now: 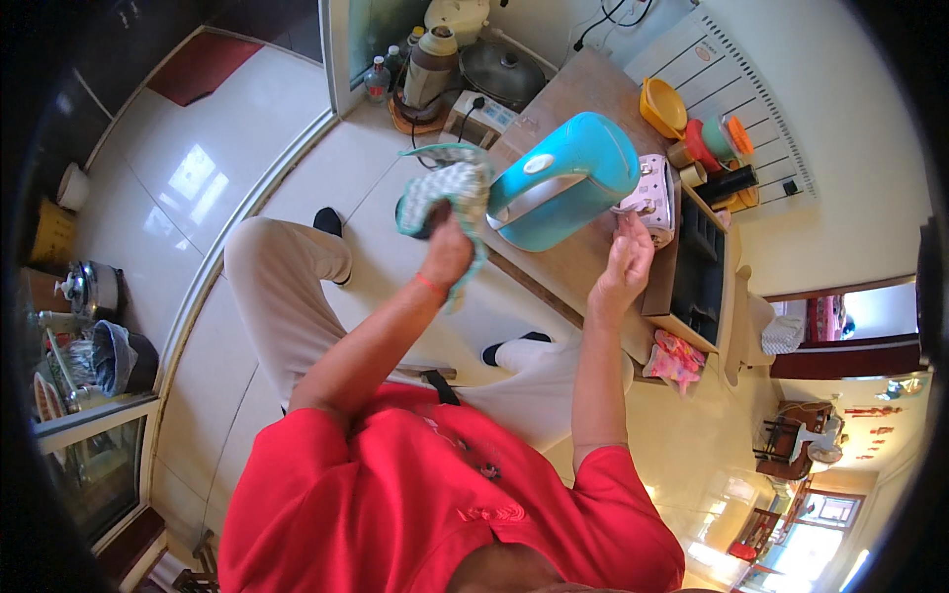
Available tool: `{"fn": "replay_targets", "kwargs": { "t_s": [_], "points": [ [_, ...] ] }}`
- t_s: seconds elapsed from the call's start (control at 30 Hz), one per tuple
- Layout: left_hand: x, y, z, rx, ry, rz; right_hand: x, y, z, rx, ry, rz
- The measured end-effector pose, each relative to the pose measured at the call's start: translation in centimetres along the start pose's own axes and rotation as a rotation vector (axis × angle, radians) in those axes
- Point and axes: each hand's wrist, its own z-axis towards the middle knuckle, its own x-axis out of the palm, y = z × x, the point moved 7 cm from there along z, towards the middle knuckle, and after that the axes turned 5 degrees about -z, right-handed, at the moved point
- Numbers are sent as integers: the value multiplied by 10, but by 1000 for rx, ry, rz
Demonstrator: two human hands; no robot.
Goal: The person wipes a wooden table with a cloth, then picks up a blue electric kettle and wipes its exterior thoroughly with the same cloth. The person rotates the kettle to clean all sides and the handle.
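My left hand [448, 252], with a red string at the wrist, grips a checked cloth [454, 185] with a green edge, bunched around its fingers just left of a blue electric kettle [556, 215]. The kettle is over the wooden tabletop [552, 89], its handle towards the cloth; whether it rests there is unclear. My right hand [629, 256] has its fingers drawn together at the kettle's lower right side, beside a small pink bag [654, 196] with a handle. Whether the fingertips hold the kettle's edge or the bag's handle cannot be made out.
A dark open-fronted compartment [700, 270] and stacked colourful containers [697, 144] line the table's right side. Beyond its left edge are a power strip [485, 111], a lidded pan [504, 70], a thermos flask [430, 67] and bottles [377, 78]. A pink patterned cloth [676, 362] hangs lower right.
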Motion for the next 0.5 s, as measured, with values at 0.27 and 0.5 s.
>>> {"fn": "replay_targets", "kwargs": {
  "t_s": [0.27, 0.5],
  "points": [
    [95, -74, 56, 339, 386, 594, 31, -104, -5, 139, 224, 154],
    [72, -52, 45, 538, 52, 426, 38, -96, -10, 131, 324, 102]
  ]
}}
